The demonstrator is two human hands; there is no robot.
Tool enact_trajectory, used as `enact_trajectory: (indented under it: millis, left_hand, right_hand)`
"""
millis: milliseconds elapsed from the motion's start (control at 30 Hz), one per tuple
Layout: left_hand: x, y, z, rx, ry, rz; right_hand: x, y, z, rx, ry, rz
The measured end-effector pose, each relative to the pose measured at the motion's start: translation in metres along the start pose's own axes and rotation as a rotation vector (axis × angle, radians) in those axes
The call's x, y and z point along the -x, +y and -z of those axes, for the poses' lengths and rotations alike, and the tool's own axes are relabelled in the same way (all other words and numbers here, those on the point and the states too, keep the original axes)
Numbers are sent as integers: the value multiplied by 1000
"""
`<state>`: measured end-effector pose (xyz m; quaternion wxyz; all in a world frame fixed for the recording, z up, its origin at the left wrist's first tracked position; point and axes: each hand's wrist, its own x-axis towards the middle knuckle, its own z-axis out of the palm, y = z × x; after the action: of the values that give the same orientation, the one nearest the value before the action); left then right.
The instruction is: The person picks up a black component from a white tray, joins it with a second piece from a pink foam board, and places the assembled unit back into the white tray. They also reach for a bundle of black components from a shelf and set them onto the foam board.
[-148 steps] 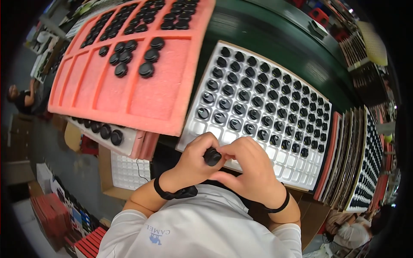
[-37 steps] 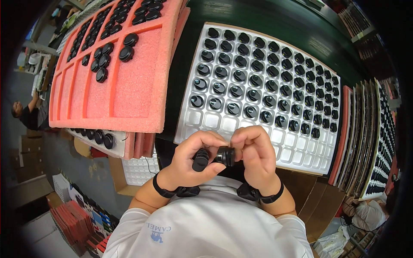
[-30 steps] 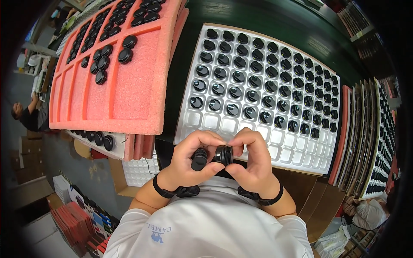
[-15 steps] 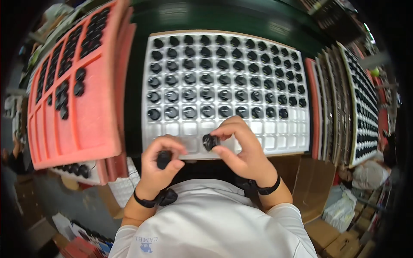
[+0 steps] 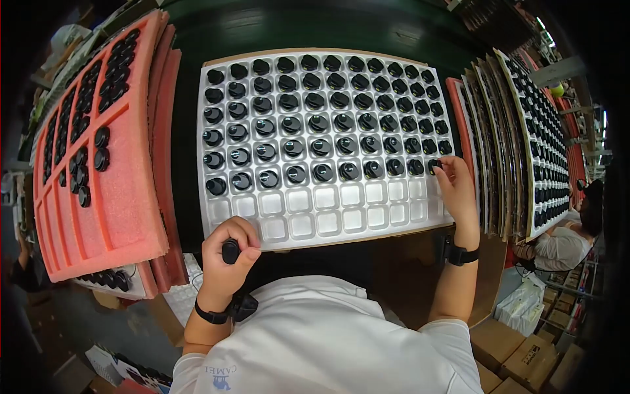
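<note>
Tray (image 5: pixel 351 195) on green worktable (image 5: pixel 275 25), cartons (image 5: pixel 529 358) nearby; left hand (image 5: pixel 226 261) clasps black part (image 5: pixel 230 251), right hand (image 5: pixel 457 190) pinches another (image 5: pixel 434 165)

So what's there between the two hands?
In the head view, unfilled pockets along the near side of the white tray lie between the left hand and right hand.

Tube lights (image 5: pixel 604 119) burn at far right as bright, even light fills this workroom, whitening the tray (image 5: pixel 302 223) and shirt (image 5: pixel 315 335) and glinting off glossy black pieces (image 5: pixel 269 178). Shadow darkens the tray's near side; lens distortion bows the edges, softly blurred at left, into black corners.
</note>
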<state>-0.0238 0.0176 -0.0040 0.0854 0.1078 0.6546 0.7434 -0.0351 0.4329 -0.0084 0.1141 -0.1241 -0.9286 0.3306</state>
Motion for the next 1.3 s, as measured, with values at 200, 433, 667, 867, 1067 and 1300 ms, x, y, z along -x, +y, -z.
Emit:
enact_trajectory:
  millis: [200, 433, 667, 867, 1067, 1300]
  left_hand:
    - [-1, 2, -1, 33, -87, -13]
    - [-1, -9, 2, 214, -218, -17]
    - [6, 5, -1, 154, -185, 6]
    - [13, 15, 6, 216, -184, -31]
    - [21, 3, 26, 313, -186, -59]
    - [24, 8, 28, 530, -120, 35]
  right_hand:
    - [-2, -9, -4, 255, 22, 105]
    - [12, -90, -5, 75, -110, 244]
    - [35, -183, -50, -571, -837, 437]
    - [42, -226, -91, -518, -843, 636]
    - [13, -258, -90, -655, -941, 526]
    - [-24, -340, -116, -437, -635, 875]
